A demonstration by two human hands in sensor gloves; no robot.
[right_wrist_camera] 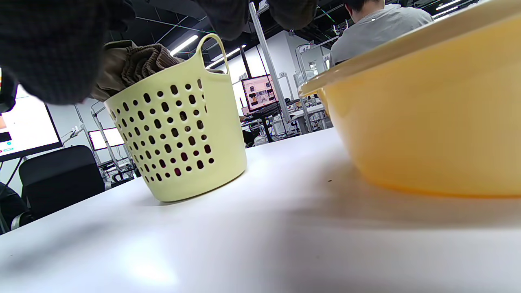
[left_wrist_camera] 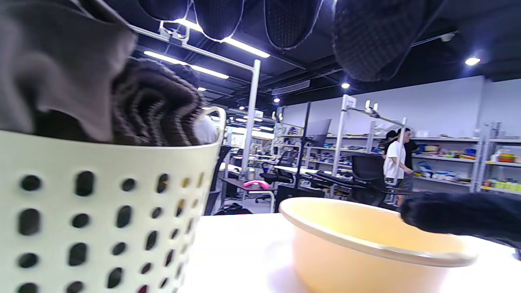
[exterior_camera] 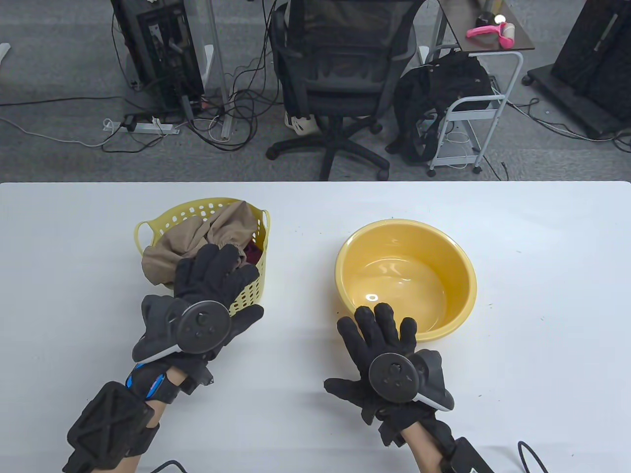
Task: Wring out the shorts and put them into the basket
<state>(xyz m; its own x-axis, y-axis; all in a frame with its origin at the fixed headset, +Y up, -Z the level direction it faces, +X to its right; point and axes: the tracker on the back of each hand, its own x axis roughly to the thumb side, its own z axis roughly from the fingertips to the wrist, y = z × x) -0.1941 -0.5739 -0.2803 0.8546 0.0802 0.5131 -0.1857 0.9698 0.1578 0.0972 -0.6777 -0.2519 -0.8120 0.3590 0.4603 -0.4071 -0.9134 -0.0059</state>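
Observation:
The tan shorts (exterior_camera: 167, 246) lie bunched in the pale yellow perforated basket (exterior_camera: 246, 290) on the table's left, one fold hanging over its front left rim. My left hand (exterior_camera: 222, 261) rests on top of the shorts at the basket's near edge with fingers stretched out, gripping nothing. In the left wrist view its fingertips (left_wrist_camera: 285, 20) hang free above the basket (left_wrist_camera: 101, 211) and shorts (left_wrist_camera: 61, 73). My right hand (exterior_camera: 379, 325) lies flat with fingers spread, at the near rim of the yellow basin (exterior_camera: 365, 256). The right wrist view shows the basket (right_wrist_camera: 175, 138), shorts (right_wrist_camera: 134, 61) and basin (right_wrist_camera: 427, 122).
A bit of dark red cloth (exterior_camera: 254, 253) shows inside the basket beside the shorts. The basin (left_wrist_camera: 346, 244) stands right of the basket with a strip of bare white table (exterior_camera: 305, 276) between them. An office chair (exterior_camera: 335, 88) and a cart (exterior_camera: 473, 108) stand beyond the far edge.

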